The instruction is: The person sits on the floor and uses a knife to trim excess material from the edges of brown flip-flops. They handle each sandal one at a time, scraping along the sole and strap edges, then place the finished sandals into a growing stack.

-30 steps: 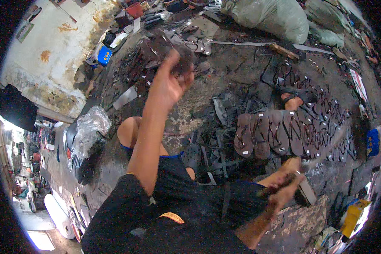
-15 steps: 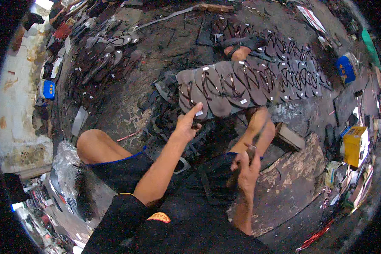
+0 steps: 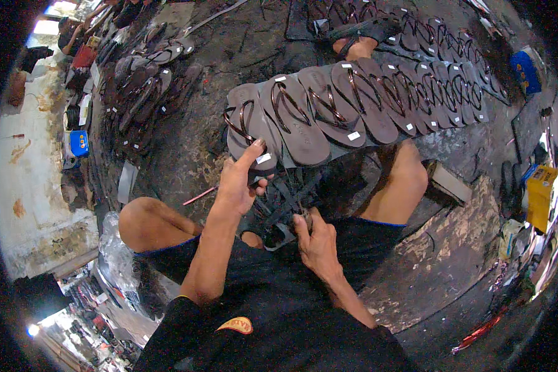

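A row of brown flip-flops with shiny dark straps lies across the floor in front of me. My left hand (image 3: 238,183) is closed on the heel of the flip-flop at the row's left end (image 3: 246,102), its thumb on top beside a small white label (image 3: 263,158). The neighbouring flip-flop (image 3: 297,133) lies just right of it. Near my lap, my right hand (image 3: 319,242) has its fingers closed on a slim dark tool, mostly hidden in the grip, whose kind I cannot make out. Dark strips of scrap (image 3: 285,201) lie between my hands.
More flip-flops (image 3: 145,93) are heaped at the far left. Another row (image 3: 415,31) stretches behind the front one, past a sandalled foot (image 3: 359,46). A yellow box (image 3: 540,197) and a blue box (image 3: 526,71) stand at right. Clear plastic (image 3: 114,248) lies by my left knee.
My right hand has moved left and inward with its tool, toward the left hand. The left hand still grips the end flip-flop. The whole view has shifted slightly.
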`<act>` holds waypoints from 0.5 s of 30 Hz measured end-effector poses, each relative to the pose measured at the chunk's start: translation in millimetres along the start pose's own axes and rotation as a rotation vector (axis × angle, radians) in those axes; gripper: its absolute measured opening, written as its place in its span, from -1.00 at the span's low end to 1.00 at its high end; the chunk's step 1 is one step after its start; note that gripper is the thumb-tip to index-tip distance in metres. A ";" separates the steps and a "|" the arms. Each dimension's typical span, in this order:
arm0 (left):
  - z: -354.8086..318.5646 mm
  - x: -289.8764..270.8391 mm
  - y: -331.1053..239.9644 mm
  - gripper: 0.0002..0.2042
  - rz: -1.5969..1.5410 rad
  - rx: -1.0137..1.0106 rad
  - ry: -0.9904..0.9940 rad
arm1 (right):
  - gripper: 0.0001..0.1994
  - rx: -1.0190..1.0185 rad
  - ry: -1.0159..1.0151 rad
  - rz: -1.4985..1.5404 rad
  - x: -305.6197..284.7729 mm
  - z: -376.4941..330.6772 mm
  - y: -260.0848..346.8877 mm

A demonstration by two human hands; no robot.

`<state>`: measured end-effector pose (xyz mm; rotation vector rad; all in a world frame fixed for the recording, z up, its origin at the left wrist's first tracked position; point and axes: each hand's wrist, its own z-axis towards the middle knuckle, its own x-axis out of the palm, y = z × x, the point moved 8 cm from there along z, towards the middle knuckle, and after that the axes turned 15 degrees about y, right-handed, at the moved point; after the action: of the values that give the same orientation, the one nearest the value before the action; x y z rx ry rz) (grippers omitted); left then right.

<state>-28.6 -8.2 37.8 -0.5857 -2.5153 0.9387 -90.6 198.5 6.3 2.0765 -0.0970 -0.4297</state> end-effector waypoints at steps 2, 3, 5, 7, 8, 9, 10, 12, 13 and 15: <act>-0.9 1.5 2.8 -0.67 0.004 0.003 -0.005 | -0.50 0.086 0.012 -0.051 -2.7 20.3 -4.6; -0.8 2.8 3.5 -0.68 0.012 0.009 -0.002 | -0.49 0.088 -0.005 -0.066 -4.1 31.1 -8.3; 2.2 9.5 2.0 -0.67 0.010 0.021 0.020 | -0.49 0.086 -0.050 -0.102 -14.0 57.1 -12.9; 4.4 7.9 9.4 -0.63 -0.017 0.014 0.038 | -0.49 0.060 -0.022 -0.086 -17.5 79.7 -10.5; 4.9 8.4 9.8 -0.63 -0.024 0.017 0.047 | -0.49 0.045 -0.010 -0.081 -20.0 88.3 -8.1; 5.4 8.5 10.1 -0.63 -0.032 0.019 0.056 | -0.53 0.012 -0.034 -0.095 -21.4 94.1 -7.6; 4.0 8.0 8.9 -0.64 -0.037 0.021 0.059 | -0.55 0.048 0.077 -0.103 -16.2 104.0 -10.8; 4.7 2.0 14.6 -0.70 -0.057 0.006 0.036 | -0.56 0.115 0.302 -0.125 -9.5 122.7 -22.8; 6.4 1.4 16.4 -0.72 -0.065 -0.002 0.030 | -0.55 -0.053 0.251 -0.089 -14.0 130.3 -18.6; 3.8 7.0 18.7 -0.72 -0.075 -0.018 0.013 | -0.49 -0.378 0.134 -0.017 -20.5 138.2 -21.3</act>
<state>-31.8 6.2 23.9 -0.4970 -2.5181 0.8834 -159.0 101.4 -70.2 1.7276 0.0770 -0.2913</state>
